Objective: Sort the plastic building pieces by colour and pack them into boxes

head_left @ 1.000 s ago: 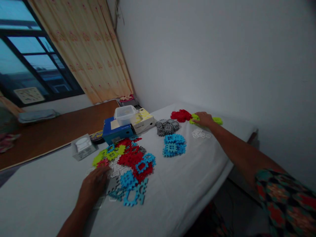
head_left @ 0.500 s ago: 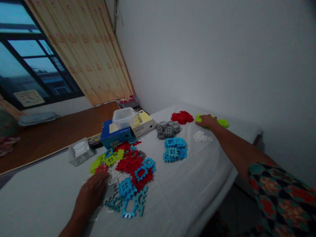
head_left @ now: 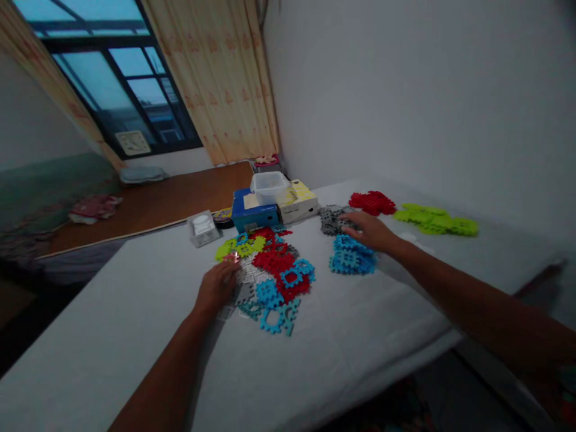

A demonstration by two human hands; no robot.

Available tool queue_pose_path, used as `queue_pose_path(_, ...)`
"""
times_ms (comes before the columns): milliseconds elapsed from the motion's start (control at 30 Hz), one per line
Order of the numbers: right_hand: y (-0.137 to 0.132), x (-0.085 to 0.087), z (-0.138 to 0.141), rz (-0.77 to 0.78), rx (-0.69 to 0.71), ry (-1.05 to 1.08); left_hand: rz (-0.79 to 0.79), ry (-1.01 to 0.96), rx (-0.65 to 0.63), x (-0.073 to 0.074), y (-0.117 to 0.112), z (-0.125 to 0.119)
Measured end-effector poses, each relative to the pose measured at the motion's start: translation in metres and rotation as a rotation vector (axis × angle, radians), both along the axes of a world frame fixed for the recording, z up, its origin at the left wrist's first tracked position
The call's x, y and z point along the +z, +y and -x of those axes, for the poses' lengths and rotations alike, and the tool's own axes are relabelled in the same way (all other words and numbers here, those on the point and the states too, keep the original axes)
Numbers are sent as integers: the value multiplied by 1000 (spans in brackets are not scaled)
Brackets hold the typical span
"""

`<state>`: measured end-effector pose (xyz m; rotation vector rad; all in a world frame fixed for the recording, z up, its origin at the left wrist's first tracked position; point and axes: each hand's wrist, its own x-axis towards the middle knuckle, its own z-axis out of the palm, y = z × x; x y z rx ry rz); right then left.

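Observation:
A mixed pile of flat notched plastic building pieces (head_left: 272, 261), red, blue, green, white and grey, lies on the white-covered table. At its left edge is my left hand (head_left: 218, 287), with fingers curled together against white and grey pieces, beside a small pink piece (head_left: 231, 257). What those fingers hold is hidden. My right hand (head_left: 366, 230) hovers by the grey pieces (head_left: 330, 221) and above the blue pieces (head_left: 351, 258); its thumb and forefinger are apart, with nothing visible between them. Green pieces (head_left: 434, 219) lie farther right, past the red pieces (head_left: 373, 202).
Behind the mixed pile stand a blue box (head_left: 254, 216) and a yellow-and-white box (head_left: 299, 201), with a clear plastic tub (head_left: 270, 187) on top. A small white box (head_left: 202, 231) is to their left. White pieces (head_left: 409, 237) lie partly behind my right forearm. A wall borders the table.
My right hand has left the green pieces and come left toward the grey and blue ones. My left hand stays at the mixed pile's edge. The view has swung left.

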<state>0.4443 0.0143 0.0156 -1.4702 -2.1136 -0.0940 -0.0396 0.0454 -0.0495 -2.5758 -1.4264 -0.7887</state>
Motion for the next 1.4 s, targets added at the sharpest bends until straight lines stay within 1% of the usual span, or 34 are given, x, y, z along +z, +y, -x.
queue_pose_path(33,-7,-2,26,47,109,9,8,-8,8,3,-3,-2)
queue_pose_path(100,-18,-5,72,153,257,-18,23,-29,30,9,-7,-3)
queue_pose_path(133,-21,-6,91,200,294,-50,30,-39,43,11,-9,-2)
queue_pose_path(200,-22,-9,118,286,302,-133,45,-62,78,14,-11,0)
queue_pose_path(267,-18,-13,133,364,266,-188,57,-86,117,14,-10,4)
queue_pose_path(333,-14,-20,141,407,290,-181,69,-104,137,11,-8,6)
queue_pose_path(400,-11,-30,147,383,410,-101,83,-116,128,7,-7,6)
queue_pose_path(467,-12,-41,152,325,535,13,99,-121,106,5,-6,5)
queue_pose_path(533,-14,-52,158,269,574,88,112,-118,91,3,-7,3)
queue_pose_path(600,-16,-59,163,219,549,101,115,-106,87,3,-7,1)
queue_pose_path(667,-18,-61,166,165,520,87,109,-95,90,4,-8,0)
queue_pose_path(733,-19,-58,165,115,499,84,103,-87,92,4,-9,0)
queue_pose_path(833,-19,-48,158,79,472,148,97,-77,86,4,-8,1)
queue_pose_path(900,-18,-41,151,128,492,254,96,-66,77,3,-7,2)
queue_pose_path(1033,-20,-35,143,374,592,490,105,-52,72,1,-5,1)
queue_pose_path(1100,-24,-35,144,446,659,536,104,-53,71,0,-5,2)
queue_pose_path(1167,-28,-33,147,503,725,536,102,-53,73,-1,-5,2)
queue_pose_path(1233,-30,-28,146,590,756,556,101,-56,78,-1,-4,4)
queue_pose_path(1300,-29,-21,139,656,742,599,103,-65,86,-1,-4,4)
queue_pose_path(1333,-27,-17,132,658,718,610,106,-68,90,0,-5,5)
queue_pose_path(1400,-20,-9,109,616,600,598,113,-71,98,2,-6,4)
